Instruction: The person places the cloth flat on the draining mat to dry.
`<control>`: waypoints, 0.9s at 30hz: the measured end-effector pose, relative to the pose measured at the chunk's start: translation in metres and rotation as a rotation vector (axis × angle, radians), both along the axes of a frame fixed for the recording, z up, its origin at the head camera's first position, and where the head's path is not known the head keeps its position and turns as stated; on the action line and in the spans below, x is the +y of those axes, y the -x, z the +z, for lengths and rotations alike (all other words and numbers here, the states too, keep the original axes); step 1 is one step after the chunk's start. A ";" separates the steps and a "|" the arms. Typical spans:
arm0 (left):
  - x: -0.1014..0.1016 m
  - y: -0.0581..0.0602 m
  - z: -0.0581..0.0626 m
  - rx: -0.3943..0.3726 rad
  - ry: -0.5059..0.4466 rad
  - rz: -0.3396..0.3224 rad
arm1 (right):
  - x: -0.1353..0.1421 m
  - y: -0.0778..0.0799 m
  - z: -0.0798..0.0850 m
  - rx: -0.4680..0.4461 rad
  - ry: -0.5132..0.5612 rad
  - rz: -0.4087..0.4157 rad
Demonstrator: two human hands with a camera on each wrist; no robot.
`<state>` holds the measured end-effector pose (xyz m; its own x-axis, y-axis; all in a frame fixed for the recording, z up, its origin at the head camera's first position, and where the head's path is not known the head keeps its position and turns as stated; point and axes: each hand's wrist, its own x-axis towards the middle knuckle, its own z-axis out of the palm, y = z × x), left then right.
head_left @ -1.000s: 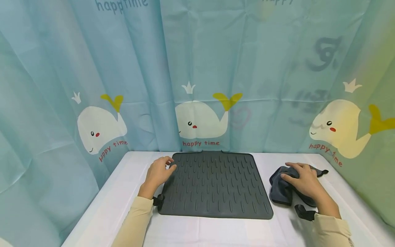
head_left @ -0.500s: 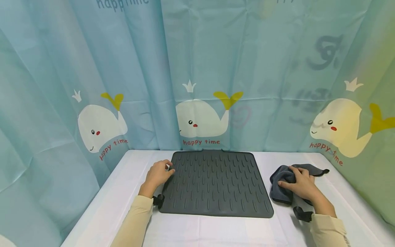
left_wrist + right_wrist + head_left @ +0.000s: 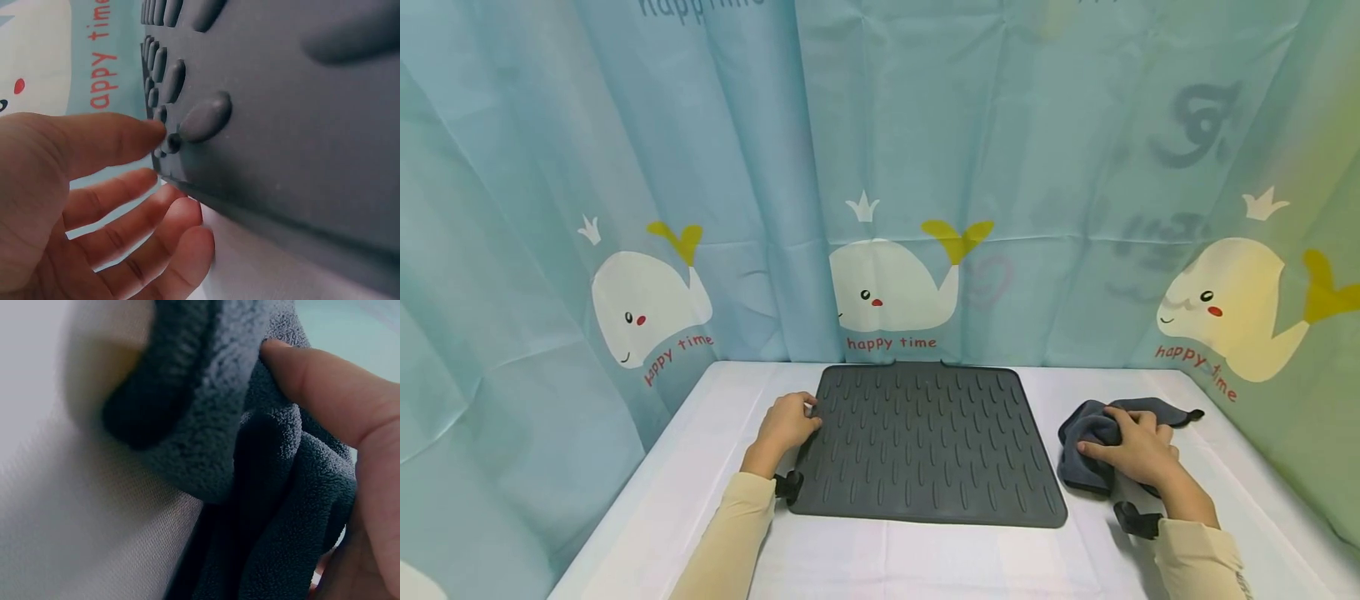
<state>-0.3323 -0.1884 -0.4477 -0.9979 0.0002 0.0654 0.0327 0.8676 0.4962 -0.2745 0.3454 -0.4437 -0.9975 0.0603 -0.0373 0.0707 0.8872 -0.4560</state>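
Note:
A dark grey rubbery mat [image 3: 928, 446] with raised elongated ridges lies flat on the white-covered table. My left hand [image 3: 786, 422] is at its left edge; in the left wrist view the thumb [image 3: 119, 140] lies over the ridged top and the curled fingers [image 3: 181, 225] come up to the rim from outside. To the right of the mat, a crumpled dark blue-grey plush cloth [image 3: 1086, 454] rests on the table. My right hand [image 3: 1138, 446] grips its bunched folds from above, thumb [image 3: 312, 381] pressed into the fabric in the right wrist view.
The white tabletop [image 3: 880, 558] ends at a blue-green curtain [image 3: 895, 125] printed with whales, which hangs close behind and along both sides. A dark tab at the cloth's far end [image 3: 1193, 415] points toward the right table edge.
My left fingers and thumb have drawn in closer around the mat's left edge. My right hand has shifted slightly left and bunched its fingers into the cloth. The mat stays in place.

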 end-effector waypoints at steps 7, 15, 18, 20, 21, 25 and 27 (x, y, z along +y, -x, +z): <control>0.000 0.001 -0.002 0.001 -0.025 0.011 | -0.001 0.000 -0.001 0.011 -0.011 0.004; -0.003 0.003 -0.004 -0.028 -0.052 0.006 | -0.001 0.000 0.000 0.057 -0.015 0.022; -0.004 0.004 -0.004 -0.020 -0.045 0.006 | -0.001 0.001 -0.001 0.088 -0.023 0.037; -0.004 0.005 -0.005 -0.017 -0.043 0.007 | -0.001 0.001 -0.002 0.106 -0.030 0.046; -0.004 0.005 -0.005 -0.016 -0.041 0.007 | -0.001 0.001 -0.002 0.112 -0.033 0.048; -0.004 0.006 -0.006 -0.020 -0.040 0.004 | 0.000 0.002 -0.004 0.123 -0.044 0.048; -0.004 0.005 -0.006 -0.023 -0.040 0.004 | 0.000 0.001 -0.003 0.129 -0.048 0.048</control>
<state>-0.3377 -0.1928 -0.4542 -0.9991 -0.0062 0.0425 0.0173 0.8471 0.5311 -0.2757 0.3454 -0.4470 -0.9955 0.0109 0.0937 -0.0292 0.9090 -0.4158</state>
